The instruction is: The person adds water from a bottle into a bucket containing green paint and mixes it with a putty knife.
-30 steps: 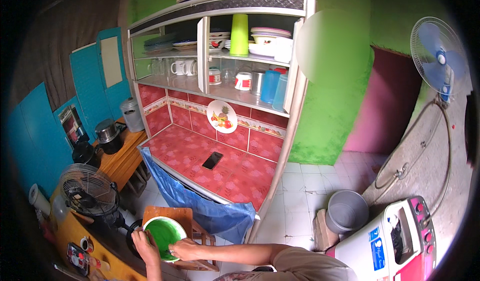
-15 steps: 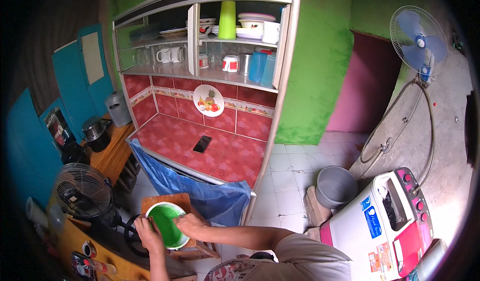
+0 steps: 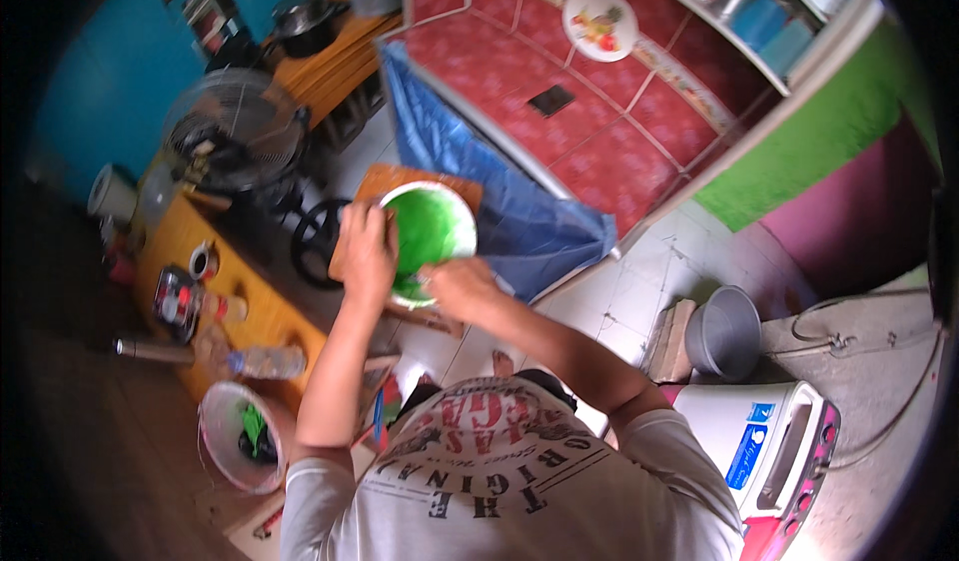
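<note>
A round white bowl (image 3: 461,218) with a bright green mixture (image 3: 422,226) inside stands over a brown wooden stool (image 3: 376,183). Its left rim is gripped by my left hand (image 3: 367,248), thumb side toward the mixture. My right hand (image 3: 462,287) is closed over the near right part of the bowl, with the fingers down at the mixture. A thin, pale bit shows by those fingertips, too blurred to name.
A tiled counter (image 3: 614,146) with a blue plastic sheet (image 3: 470,156) stands ahead. Left are a black fan (image 3: 235,131), a wooden table (image 3: 265,306) with a plastic bottle (image 3: 268,362), and a bucket (image 3: 225,421). A grey tub (image 3: 723,333) and washing machine (image 3: 714,416) stand right.
The view has tilted down and swung, so the bowl sits higher and my shirt shows. My left hand stays on the rim; my right hand has shifted to the bowl's nearer side.
</note>
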`<control>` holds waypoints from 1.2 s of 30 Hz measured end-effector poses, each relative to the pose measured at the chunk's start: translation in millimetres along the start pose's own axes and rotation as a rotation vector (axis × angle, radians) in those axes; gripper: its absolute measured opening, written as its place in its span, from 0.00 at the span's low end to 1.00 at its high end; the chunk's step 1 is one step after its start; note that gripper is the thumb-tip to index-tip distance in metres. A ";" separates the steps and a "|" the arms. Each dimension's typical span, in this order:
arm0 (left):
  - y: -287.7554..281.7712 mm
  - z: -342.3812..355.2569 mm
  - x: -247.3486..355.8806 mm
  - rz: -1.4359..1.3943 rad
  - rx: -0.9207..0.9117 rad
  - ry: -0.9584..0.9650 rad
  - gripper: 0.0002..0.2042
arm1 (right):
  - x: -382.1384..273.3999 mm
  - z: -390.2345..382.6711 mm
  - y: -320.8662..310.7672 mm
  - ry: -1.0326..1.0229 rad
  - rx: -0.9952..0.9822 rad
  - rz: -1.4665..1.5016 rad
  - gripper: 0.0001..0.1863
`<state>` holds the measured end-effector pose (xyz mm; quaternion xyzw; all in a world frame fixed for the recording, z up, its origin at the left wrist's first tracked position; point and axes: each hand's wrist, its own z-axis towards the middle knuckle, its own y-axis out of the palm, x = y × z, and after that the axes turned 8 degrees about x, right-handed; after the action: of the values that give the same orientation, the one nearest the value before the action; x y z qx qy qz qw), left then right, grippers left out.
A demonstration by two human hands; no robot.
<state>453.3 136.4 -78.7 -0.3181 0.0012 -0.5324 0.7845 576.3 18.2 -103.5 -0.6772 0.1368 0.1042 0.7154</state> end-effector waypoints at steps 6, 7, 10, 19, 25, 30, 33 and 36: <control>-10.3 -3.8 -11.3 0.005 0.014 -0.032 0.07 | 13.9 -0.6 -18.8 0.003 0.123 -0.286 0.13; -8.7 -4.7 -12.9 0.002 0.021 -0.035 0.07 | 17.6 1.1 -20.6 -0.016 0.180 -0.302 0.13; -1.8 -7.8 -18.7 -0.019 0.031 -0.027 0.07 | 23.7 6.6 -21.9 -0.075 0.396 -0.305 0.09; 0.2 -5.3 -18.9 -0.035 0.015 -0.030 0.06 | 17.8 3.2 0.6 -0.028 0.241 -0.237 0.09; -1.5 -6.5 -18.5 -0.042 0.033 -0.028 0.06 | 7.4 -5.3 4.8 -0.077 0.211 -0.021 0.10; -7.4 -5.7 -13.7 -0.013 0.036 -0.027 0.06 | 17.5 14.0 0.0 -0.038 0.438 -0.176 0.07; -6.6 -3.9 -12.7 -0.033 0.034 -0.025 0.06 | 16.7 21.7 8.0 -0.045 0.449 -0.240 0.10; -6.2 -6.0 -13.5 -0.029 0.038 -0.037 0.06 | -2.1 12.6 13.1 -0.101 0.347 -0.250 0.14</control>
<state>440.2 143.2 -85.0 -0.3129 -0.0282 -0.5377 0.7824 570.7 31.7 -114.5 -0.5494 0.0317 0.0231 0.8346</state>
